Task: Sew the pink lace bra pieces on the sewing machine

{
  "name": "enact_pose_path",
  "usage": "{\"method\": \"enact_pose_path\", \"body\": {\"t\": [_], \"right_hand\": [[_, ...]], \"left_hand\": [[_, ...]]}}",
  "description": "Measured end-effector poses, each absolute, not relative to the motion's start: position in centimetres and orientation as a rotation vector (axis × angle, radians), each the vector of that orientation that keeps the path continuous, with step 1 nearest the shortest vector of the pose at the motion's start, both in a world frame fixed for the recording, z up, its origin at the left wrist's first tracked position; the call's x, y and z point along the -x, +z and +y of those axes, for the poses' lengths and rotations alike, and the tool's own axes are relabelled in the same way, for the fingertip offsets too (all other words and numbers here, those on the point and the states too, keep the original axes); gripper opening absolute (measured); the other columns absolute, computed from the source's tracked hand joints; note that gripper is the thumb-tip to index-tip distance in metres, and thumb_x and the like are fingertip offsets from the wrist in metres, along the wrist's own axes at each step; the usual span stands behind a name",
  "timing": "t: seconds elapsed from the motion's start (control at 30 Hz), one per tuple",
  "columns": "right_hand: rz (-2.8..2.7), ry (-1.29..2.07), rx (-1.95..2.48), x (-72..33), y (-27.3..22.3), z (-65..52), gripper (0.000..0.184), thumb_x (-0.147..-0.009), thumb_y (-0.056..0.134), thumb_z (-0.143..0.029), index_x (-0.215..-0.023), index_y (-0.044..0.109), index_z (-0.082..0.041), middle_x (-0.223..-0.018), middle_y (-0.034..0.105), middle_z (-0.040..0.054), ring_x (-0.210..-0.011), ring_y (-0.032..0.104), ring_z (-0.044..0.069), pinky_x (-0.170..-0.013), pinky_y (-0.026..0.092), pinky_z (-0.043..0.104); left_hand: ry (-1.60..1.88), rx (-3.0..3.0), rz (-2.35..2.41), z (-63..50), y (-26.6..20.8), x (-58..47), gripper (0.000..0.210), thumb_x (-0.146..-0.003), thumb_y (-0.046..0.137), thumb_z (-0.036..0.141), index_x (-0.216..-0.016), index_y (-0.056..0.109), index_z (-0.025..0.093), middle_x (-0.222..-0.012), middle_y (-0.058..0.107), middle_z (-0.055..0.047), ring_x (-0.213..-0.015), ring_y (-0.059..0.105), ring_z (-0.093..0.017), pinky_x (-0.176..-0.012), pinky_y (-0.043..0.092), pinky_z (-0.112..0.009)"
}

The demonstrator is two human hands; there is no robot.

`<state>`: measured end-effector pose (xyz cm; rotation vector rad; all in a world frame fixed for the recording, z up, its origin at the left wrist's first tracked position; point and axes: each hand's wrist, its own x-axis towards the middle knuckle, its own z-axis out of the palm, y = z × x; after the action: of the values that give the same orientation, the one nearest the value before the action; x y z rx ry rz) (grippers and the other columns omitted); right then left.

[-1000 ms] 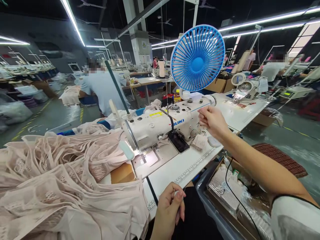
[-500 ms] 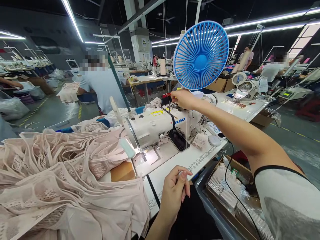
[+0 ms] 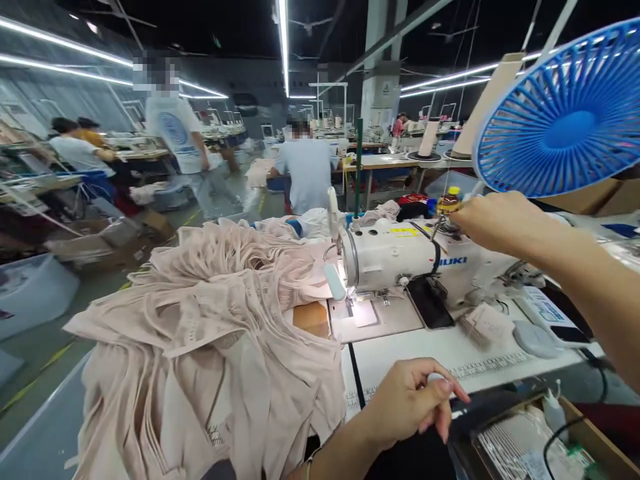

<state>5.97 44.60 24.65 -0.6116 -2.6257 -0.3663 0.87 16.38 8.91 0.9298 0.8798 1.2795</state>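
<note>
The left hand [image 3: 413, 403], lower centre, is loosely curled at a small white bit [image 3: 436, 377], its grip unclear, with garments [image 3: 225, 320] heaped to its left and bare table [image 3: 383, 357] beyond. Past that, the machine [image 3: 377, 260] lies lengthwise across right of centre; the right hand [image 3: 493, 220], nearer to it, bends over its top, hold unclear, below the fan [image 3: 575, 130] at upper right.
</note>
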Motion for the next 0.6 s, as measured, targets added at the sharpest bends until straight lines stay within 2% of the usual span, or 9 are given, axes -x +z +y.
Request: {"method": "enact_pose_path", "body": {"t": [0.1, 0.2, 0.27, 0.37, 0.43, 0.6], "right_hand": [[-2.677, -0.377, 0.587, -5.8, 24.3, 45.7, 0.037, -0.097, 0.042, -0.044, -0.071, 0.064, -0.029, -0.081, 0.066, 0.0151, -0.079, 0.062, 0.032, -0.080, 0.047, 0.056], [-2.638, -0.339, 0.570, -5.8, 24.3, 46.0, 0.034, -0.095, 0.045, -0.045, -0.074, 0.067, -0.030, -0.068, 0.061, 0.0120, -0.078, 0.063, 0.034, -0.081, 0.050, 0.060], [-2.684, -0.423, 0.542, -5.8, 24.6, 45.6, 0.030, -0.094, 0.050, -0.040, -0.072, 0.068, -0.030, -0.064, 0.060, 0.0100, -0.077, 0.064, 0.034, -0.080, 0.051, 0.057], [-2.827, -0.641, 0.604, -5.5, 25.5, 44.4, 0.022, -0.092, 0.053, -0.020, -0.088, 0.073, -0.025, -0.090, 0.071, 0.0130, -0.085, 0.068, 0.031, -0.074, 0.050, 0.046], [-2.894, -0.640, 0.696, -5.5, 26.0, 43.8, 0.026, -0.093, 0.052, -0.013, -0.106, 0.074, -0.021, -0.109, 0.072, 0.0154, -0.093, 0.069, 0.030, -0.072, 0.048, 0.039], [-2.767, -0.394, 0.886, -7.4, 24.8, 43.6, 0.033, -0.099, 0.044, -0.016, -0.115, 0.072, -0.016, -0.117, 0.071, 0.0169, -0.105, 0.066, 0.030, -0.079, 0.046, 0.035]], "left_hand": [[1.355, -0.895, 0.896, 16.7, 9.1, -0.8, 0.056, -0.081, 0.063, 0.073, -0.084, 0.063, 0.017, -0.044, 0.052, 0.006, -0.031, 0.032, -0.006, -0.037, 0.020, -0.022], [1.405, -0.876, 0.915, 16.9, 9.3, -0.8, 0.056, -0.081, 0.063, 0.072, -0.084, 0.062, 0.017, -0.044, 0.052, 0.006, -0.032, 0.033, -0.006, -0.038, 0.021, -0.022], [1.387, -0.891, 0.918, 17.1, 9.5, -0.8, 0.054, -0.082, 0.063, 0.071, -0.084, 0.062, 0.017, -0.044, 0.052, 0.006, -0.032, 0.033, -0.006, -0.038, 0.021, -0.022], [1.367, -0.907, 0.917, 17.3, 9.8, -0.8, 0.052, -0.084, 0.062, 0.069, -0.085, 0.062, 0.016, -0.045, 0.053, 0.006, -0.033, 0.030, -0.006, -0.037, 0.020, -0.022], [1.380, -0.900, 0.929, 17.4, 10.0, -1.0, 0.051, -0.084, 0.062, 0.068, -0.085, 0.060, 0.017, -0.046, 0.054, 0.006, -0.033, 0.029, -0.005, -0.038, 0.019, -0.022], [1.329, -0.915, 0.985, 16.7, 10.3, -1.5, 0.049, -0.087, 0.061, 0.067, -0.085, 0.059, 0.018, -0.048, 0.054, 0.005, -0.035, 0.031, -0.005, -0.040, 0.019, -0.021]]}}
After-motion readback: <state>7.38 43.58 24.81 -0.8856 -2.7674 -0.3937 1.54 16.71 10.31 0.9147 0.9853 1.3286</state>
